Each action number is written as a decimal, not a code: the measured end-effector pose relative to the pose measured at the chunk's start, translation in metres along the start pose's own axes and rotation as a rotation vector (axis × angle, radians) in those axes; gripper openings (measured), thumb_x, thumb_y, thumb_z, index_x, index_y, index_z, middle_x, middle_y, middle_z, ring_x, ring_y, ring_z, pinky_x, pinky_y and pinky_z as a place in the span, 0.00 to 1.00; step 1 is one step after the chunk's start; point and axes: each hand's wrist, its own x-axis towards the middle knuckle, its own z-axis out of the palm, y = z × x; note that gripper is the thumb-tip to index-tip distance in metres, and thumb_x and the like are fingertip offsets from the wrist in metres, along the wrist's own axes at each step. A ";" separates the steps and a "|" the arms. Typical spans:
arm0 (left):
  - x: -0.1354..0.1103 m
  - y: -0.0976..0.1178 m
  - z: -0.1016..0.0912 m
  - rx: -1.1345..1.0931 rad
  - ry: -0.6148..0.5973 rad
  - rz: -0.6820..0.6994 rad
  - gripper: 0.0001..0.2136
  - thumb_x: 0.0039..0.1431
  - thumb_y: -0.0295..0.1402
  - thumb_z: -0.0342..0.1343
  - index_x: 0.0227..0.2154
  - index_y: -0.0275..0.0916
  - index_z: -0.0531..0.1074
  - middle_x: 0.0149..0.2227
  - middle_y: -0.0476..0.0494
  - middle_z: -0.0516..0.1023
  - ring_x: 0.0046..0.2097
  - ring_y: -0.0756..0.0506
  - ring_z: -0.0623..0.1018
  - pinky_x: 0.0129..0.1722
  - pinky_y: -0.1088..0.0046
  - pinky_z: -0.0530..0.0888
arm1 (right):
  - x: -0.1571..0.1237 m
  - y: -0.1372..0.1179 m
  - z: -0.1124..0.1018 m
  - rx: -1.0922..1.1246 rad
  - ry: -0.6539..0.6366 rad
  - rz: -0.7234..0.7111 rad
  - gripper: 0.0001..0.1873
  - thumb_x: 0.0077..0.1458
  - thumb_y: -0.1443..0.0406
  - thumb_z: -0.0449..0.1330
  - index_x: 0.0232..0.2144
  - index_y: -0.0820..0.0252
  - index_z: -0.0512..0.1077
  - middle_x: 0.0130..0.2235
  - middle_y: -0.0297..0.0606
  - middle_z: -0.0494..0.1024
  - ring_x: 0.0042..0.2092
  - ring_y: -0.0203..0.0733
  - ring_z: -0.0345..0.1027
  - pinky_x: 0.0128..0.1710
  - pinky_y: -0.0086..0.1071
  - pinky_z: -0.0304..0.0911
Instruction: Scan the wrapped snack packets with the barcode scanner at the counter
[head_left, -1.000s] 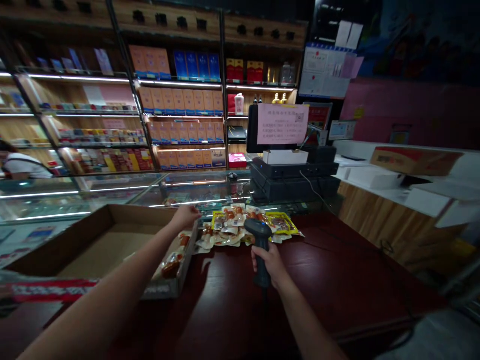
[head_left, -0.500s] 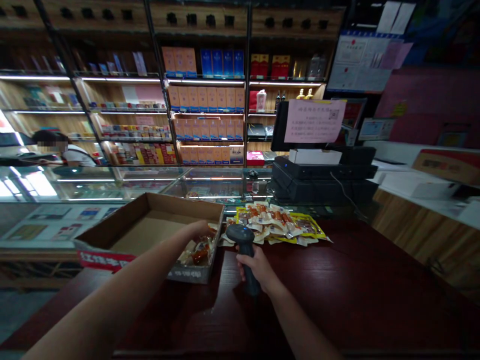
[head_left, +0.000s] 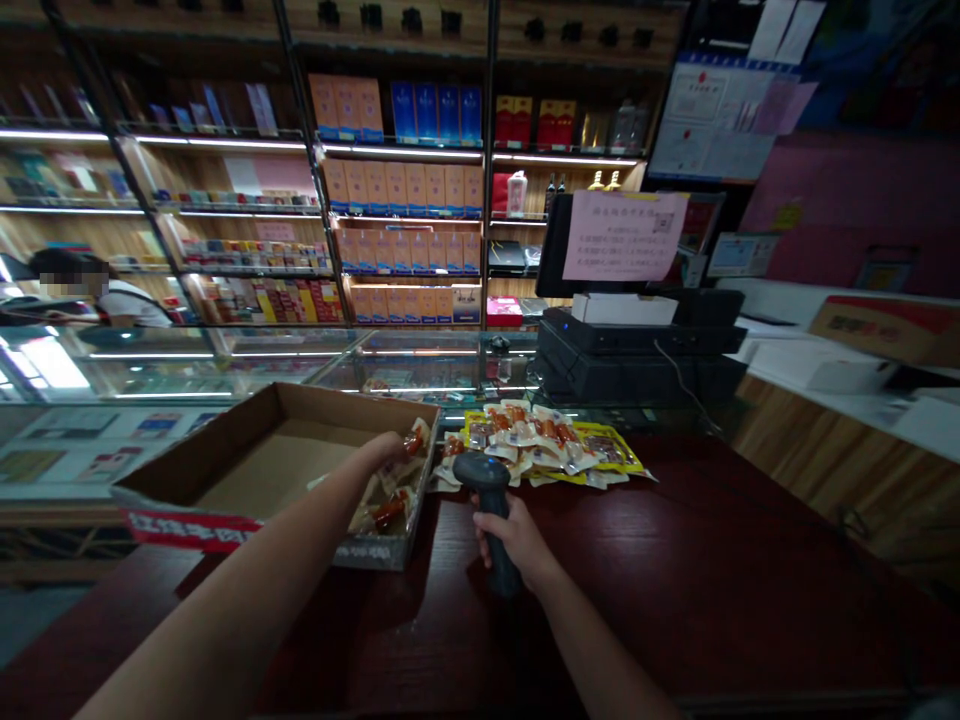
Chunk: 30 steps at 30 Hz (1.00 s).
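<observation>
cardboard box (head_left: pixel 247 450) sits same spot on the table (head_left: pixel 675 560), snack pile (head_left: pixel 555 440) beside it. ur right hand (head_left: pixel 514 535) still grips the scanner (head_left: pixel 484 475) tight. ur left hand (head_left: pixel 384 452), in the box, now pinches a snack pack (head_left: pixel 415 440), lifted a bit.

Dark counter (head_left: pixel 675 560) bears carton (head_left: pixel 225 455), snack packets (head_left: pixel 547 435)

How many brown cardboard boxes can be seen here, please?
2. One open box lies on the dark counter, with the left hand in it; one closed box sits on the white counter far right. Others may be hidden.
</observation>
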 end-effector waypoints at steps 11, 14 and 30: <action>-0.067 0.012 -0.005 -1.023 0.212 -0.135 0.04 0.56 0.23 0.52 0.32 0.37 0.69 0.26 0.48 0.74 0.28 0.50 0.76 0.33 0.68 0.77 | -0.005 -0.014 0.019 0.043 -0.049 0.008 0.21 0.38 0.61 0.64 0.36 0.62 0.66 0.17 0.26 0.69 0.15 0.31 0.59 0.13 0.24 0.56; -0.078 -0.003 0.008 -1.221 0.272 -0.224 0.08 0.58 0.21 0.47 0.35 0.38 0.69 0.27 0.48 0.74 0.28 0.50 0.77 0.32 0.67 0.78 | -0.005 -0.017 0.027 0.049 -0.077 0.016 0.20 0.37 0.61 0.64 0.35 0.61 0.66 0.17 0.26 0.69 0.15 0.31 0.59 0.13 0.24 0.56; -0.072 -0.017 0.019 -1.290 0.205 -0.257 0.10 0.59 0.21 0.45 0.38 0.37 0.68 0.35 0.42 0.76 0.39 0.45 0.78 0.34 0.68 0.79 | -0.006 -0.023 0.046 -0.022 -0.062 -0.024 0.17 0.39 0.61 0.62 0.33 0.60 0.65 0.16 0.24 0.67 0.15 0.31 0.58 0.13 0.24 0.56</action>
